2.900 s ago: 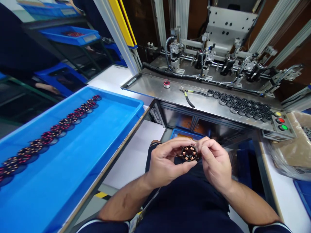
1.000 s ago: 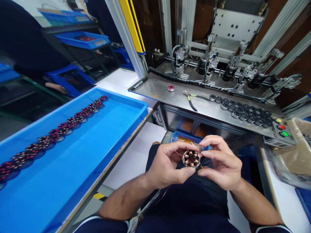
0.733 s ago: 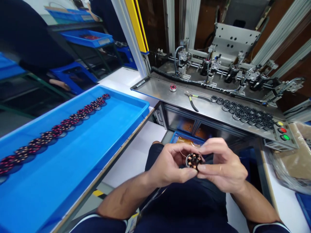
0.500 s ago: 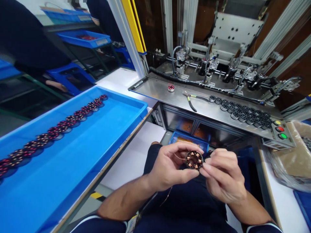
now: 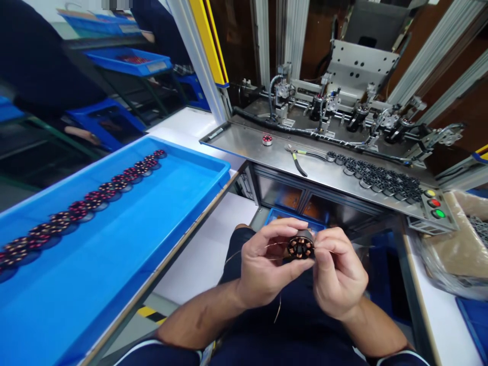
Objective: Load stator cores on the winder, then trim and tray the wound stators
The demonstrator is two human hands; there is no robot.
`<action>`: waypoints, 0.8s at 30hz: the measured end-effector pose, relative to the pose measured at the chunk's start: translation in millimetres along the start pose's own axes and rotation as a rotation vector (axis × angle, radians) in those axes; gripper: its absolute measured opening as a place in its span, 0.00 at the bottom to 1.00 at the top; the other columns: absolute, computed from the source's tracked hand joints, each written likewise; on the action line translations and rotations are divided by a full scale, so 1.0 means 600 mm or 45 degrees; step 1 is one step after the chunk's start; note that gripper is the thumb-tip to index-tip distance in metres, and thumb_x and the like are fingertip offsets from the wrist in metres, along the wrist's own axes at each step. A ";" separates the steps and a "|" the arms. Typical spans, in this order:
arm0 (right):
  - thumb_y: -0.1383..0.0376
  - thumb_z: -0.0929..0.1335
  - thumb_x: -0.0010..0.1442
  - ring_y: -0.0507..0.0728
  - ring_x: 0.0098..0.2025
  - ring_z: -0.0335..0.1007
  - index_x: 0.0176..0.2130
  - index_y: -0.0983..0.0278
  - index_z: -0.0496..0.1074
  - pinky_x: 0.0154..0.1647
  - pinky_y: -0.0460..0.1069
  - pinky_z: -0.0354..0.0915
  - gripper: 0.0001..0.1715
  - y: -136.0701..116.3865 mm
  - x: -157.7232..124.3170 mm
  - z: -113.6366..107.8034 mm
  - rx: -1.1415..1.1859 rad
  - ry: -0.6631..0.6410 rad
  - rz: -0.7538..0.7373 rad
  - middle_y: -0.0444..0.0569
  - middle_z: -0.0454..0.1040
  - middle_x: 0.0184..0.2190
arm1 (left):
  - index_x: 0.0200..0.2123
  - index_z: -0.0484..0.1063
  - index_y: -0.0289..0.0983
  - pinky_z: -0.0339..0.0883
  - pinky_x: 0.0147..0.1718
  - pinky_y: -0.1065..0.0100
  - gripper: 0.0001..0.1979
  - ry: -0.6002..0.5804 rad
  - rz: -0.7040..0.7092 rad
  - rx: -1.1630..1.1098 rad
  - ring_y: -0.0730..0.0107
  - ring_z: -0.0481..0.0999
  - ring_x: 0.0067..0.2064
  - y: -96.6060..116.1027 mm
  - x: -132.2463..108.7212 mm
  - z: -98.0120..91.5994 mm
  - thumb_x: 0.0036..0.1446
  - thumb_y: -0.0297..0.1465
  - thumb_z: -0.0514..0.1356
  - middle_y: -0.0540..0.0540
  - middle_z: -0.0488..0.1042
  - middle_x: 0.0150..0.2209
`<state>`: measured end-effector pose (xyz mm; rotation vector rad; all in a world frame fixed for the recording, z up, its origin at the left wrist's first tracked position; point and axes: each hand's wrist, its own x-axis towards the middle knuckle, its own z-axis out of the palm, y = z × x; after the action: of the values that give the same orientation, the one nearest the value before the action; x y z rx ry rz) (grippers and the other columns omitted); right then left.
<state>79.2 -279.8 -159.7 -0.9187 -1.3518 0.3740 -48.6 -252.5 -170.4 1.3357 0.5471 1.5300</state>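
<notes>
My left hand (image 5: 267, 259) grips a motor stator (image 5: 300, 246), a dark ring with copper coils, between thumb and fingers. Its coil face is turned toward me. Loose copper wires (image 5: 273, 245) run from it across my left palm, and one wire end (image 5: 278, 310) hangs below that hand. At the stator's right edge, my right hand (image 5: 339, 272) is closed in a pinch on a thin wire. The fingertips partly hide the pinched spot.
A blue tray (image 5: 183, 203) at left holds a row of wound stators (image 5: 95, 201). On the metal ledge (image 5: 236, 134) are a red-coiled stator (image 5: 267, 140), pliers (image 5: 297, 160) and several dark stator cores (image 5: 381, 175). Machine fixtures stand behind, push buttons (image 5: 434, 203) at right. Another person's hand (image 5: 82, 134) is far left.
The stator has tilted, showing more of its outer side. My right hand has shifted left and turned, with thumb now upward. Inside the machine, the white plate is lower.
</notes>
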 end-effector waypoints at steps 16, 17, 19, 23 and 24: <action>0.77 0.68 0.62 0.52 0.29 0.71 0.36 0.62 0.73 0.30 0.47 0.69 0.10 0.006 0.039 -0.029 -0.194 -0.254 -0.210 0.46 0.73 0.28 | 0.54 0.77 0.41 0.75 0.30 0.75 0.17 -0.365 -0.445 -0.355 0.73 0.79 0.31 -0.009 0.013 -0.040 0.63 0.37 0.65 0.47 0.78 0.31; 0.77 0.68 0.62 0.52 0.29 0.71 0.36 0.63 0.73 0.30 0.47 0.69 0.10 0.005 0.039 -0.030 -0.214 -0.253 -0.215 0.46 0.73 0.28 | 0.55 0.77 0.41 0.75 0.30 0.75 0.17 -0.367 -0.460 -0.363 0.73 0.79 0.31 -0.010 0.013 -0.041 0.64 0.37 0.64 0.47 0.78 0.31; 0.77 0.68 0.62 0.52 0.29 0.72 0.36 0.63 0.73 0.30 0.47 0.70 0.10 0.003 0.040 -0.032 -0.249 -0.245 -0.224 0.46 0.74 0.28 | 0.56 0.77 0.43 0.75 0.30 0.74 0.18 -0.385 -0.501 -0.407 0.72 0.80 0.32 -0.011 0.013 -0.042 0.64 0.38 0.64 0.46 0.79 0.33; 0.77 0.68 0.62 0.53 0.29 0.71 0.35 0.63 0.74 0.29 0.48 0.70 0.10 -0.002 0.042 -0.035 -0.273 -0.200 -0.197 0.47 0.74 0.28 | 0.58 0.76 0.46 0.77 0.31 0.72 0.20 -0.473 -0.518 -0.580 0.68 0.81 0.36 -0.012 0.016 -0.047 0.65 0.40 0.63 0.44 0.79 0.39; 0.76 0.68 0.63 0.53 0.29 0.71 0.35 0.63 0.74 0.29 0.48 0.69 0.10 -0.004 0.043 -0.035 -0.268 -0.197 -0.175 0.47 0.74 0.27 | 0.57 0.77 0.46 0.78 0.34 0.70 0.19 -0.479 -0.505 -0.606 0.67 0.82 0.39 -0.011 0.017 -0.048 0.64 0.40 0.63 0.42 0.79 0.44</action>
<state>104.3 -270.1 -139.7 -0.9785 -1.6100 0.2026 -71.8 -233.6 -179.4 1.0297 0.1742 0.9712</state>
